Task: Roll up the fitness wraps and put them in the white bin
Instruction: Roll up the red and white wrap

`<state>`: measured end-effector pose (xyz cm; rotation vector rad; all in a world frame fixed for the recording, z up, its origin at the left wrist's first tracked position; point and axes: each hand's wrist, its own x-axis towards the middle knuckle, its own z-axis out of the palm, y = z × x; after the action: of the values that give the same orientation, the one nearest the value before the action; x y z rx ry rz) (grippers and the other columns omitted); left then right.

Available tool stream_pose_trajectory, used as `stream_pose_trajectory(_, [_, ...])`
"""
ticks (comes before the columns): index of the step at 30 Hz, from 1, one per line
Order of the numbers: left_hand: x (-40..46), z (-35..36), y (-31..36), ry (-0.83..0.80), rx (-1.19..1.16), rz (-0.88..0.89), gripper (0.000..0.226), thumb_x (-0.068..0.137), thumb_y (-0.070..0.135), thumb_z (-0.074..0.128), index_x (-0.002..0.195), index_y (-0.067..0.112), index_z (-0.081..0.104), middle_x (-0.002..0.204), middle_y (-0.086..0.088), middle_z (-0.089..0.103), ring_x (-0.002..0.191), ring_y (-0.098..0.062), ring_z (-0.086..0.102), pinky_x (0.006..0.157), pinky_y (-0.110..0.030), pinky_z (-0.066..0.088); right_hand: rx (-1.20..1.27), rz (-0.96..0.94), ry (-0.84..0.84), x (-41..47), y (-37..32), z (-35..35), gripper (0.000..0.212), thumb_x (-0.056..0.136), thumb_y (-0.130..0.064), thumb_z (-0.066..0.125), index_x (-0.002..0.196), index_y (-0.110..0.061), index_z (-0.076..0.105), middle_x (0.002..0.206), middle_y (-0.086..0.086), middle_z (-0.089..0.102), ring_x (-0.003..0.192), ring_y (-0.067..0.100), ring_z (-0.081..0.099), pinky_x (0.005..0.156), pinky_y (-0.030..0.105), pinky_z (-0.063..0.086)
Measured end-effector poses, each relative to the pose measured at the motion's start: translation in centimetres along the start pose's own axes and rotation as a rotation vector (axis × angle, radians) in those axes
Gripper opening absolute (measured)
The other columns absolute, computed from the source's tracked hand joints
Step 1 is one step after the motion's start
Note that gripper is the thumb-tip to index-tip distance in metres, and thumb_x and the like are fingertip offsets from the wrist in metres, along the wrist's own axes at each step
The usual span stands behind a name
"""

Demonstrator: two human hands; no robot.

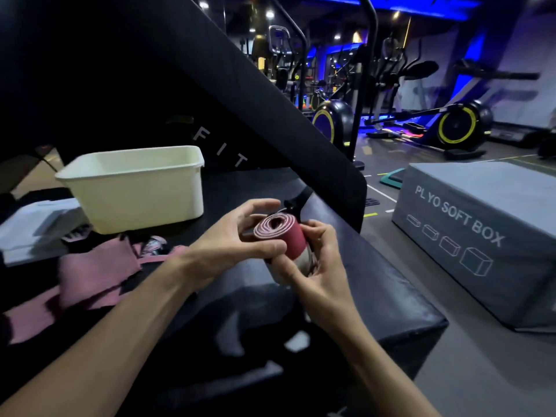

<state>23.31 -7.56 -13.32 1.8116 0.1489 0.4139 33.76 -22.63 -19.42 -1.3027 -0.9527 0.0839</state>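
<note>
Head view, gym floor: both hands clasped on a red fitness wrap (278, 236), wound into a tight coil and held in the air above the black padded tabletop (376, 296). Left hand (237, 236) curled over the near side, thumb across the front of the roll; right hand (316, 266) cupped beneath, fingers pinching the lower end, where a paler stretch of fabric shows. Spiral layers visible at the open top of the coil. Soft, light cloth by the look of it, likely to spring loose if let go; best held across the outer turn with pressure on the free end, not by the core. Rolling seemingly near complete for this piece, transfer not yet made. White bin (135, 188) upright on the same tabletop, to the left and beyond the hands, well apart from the roll, nothing visible inside from this angle. More pink wraps (90, 275) lying flat and unrolled near the left forearm, just in front of the bin. Grey soft box (481, 230) on the floor to the right; exercise bikes (451, 124) under blue light behind.
</note>
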Motion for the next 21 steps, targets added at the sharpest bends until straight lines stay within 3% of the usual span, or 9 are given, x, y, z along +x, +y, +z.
stream_pose_trajectory(5, [-5.1, -0.8, -0.3, 0.165, 0.131, 0.012, 0.084, 0.060, 0.028, 0.093, 0.136, 0.025, 0.058, 0.127, 0.008, 0.070, 0.116, -0.008, 0.068, 0.097, -0.022, 0.052, -0.004, 0.010, -0.109, -2.1, -0.1, 2.9, 0.075, 0.060, -0.043, 0.095, 0.118, -0.023, 0.051, 0.128, -0.001, 0.054, 0.116, 0.022, 0.063, 0.095, 0.050, 0.055])
stream_pose_trajectory(9, [-7.9, -1.6, -0.8, 0.229, 0.193, 0.010, 0.090, 0.052, 0.043, 0.091, 0.134, 0.024, 0.060, 0.122, 0.011, 0.072, 0.114, -0.006, 0.068, 0.098, -0.022, 0.052, 0.000, 0.035, -0.201, -3.5, -0.9, 4.4, 0.072, 0.054, -0.033, 0.096, 0.108, -0.018, 0.052, 0.113, -0.008, 0.063, 0.108, 0.018, 0.068, 0.093, 0.041, 0.057])
stream_pose_trajectory(12, [-9.3, -1.6, -1.4, 0.235, 0.275, 0.022, 0.094, 0.051, 0.047, 0.090, 0.136, 0.022, 0.059, 0.118, 0.021, 0.070, 0.113, 0.000, 0.066, 0.094, -0.015, 0.048, -0.002, 0.062, -0.296, -3.9, -0.9, 4.0, 0.067, 0.055, -0.027, 0.095, 0.103, -0.016, 0.050, 0.107, 0.002, 0.071, 0.104, 0.019, 0.072, 0.092, 0.039, 0.058])
stream_pose_trajectory(15, [-10.1, -1.9, -1.8, 0.207, 0.339, 0.007, 0.094, 0.052, 0.047, 0.091, 0.138, 0.023, 0.059, 0.120, 0.020, 0.070, 0.115, 0.001, 0.065, 0.101, -0.021, 0.050, 0.074, 0.151, -0.347, -3.8, -1.5, 3.1, 0.059, 0.066, -0.028, 0.091, 0.107, -0.011, 0.052, 0.108, 0.007, 0.072, 0.106, 0.019, 0.072, 0.091, 0.034, 0.057])
stream_pose_trajectory(17, [-10.7, -1.9, -2.0, 0.194, 0.408, 0.007, 0.091, 0.053, 0.045, 0.091, 0.137, 0.026, 0.059, 0.123, 0.016, 0.070, 0.116, 0.000, 0.065, 0.106, -0.029, 0.050, 0.093, 0.188, -0.334, -3.6, -2.5, 2.8, 0.042, 0.082, -0.031, 0.078, 0.109, -0.005, 0.058, 0.105, 0.007, 0.072, 0.100, 0.011, 0.072, 0.085, 0.030, 0.056])
stream_pose_trajectory(21, [-11.0, -1.4, -2.2, 0.219, 0.449, 0.046, 0.080, 0.056, 0.040, 0.090, 0.130, 0.029, 0.063, 0.120, 0.015, 0.071, 0.113, -0.003, 0.067, 0.105, -0.035, 0.051, 0.125, 0.248, -0.285, -3.5, -3.1, 3.4, 0.030, 0.099, -0.035, 0.063, 0.105, -0.007, 0.073, 0.104, 0.015, 0.076, 0.100, 0.023, 0.072, 0.096, 0.056, 0.054])
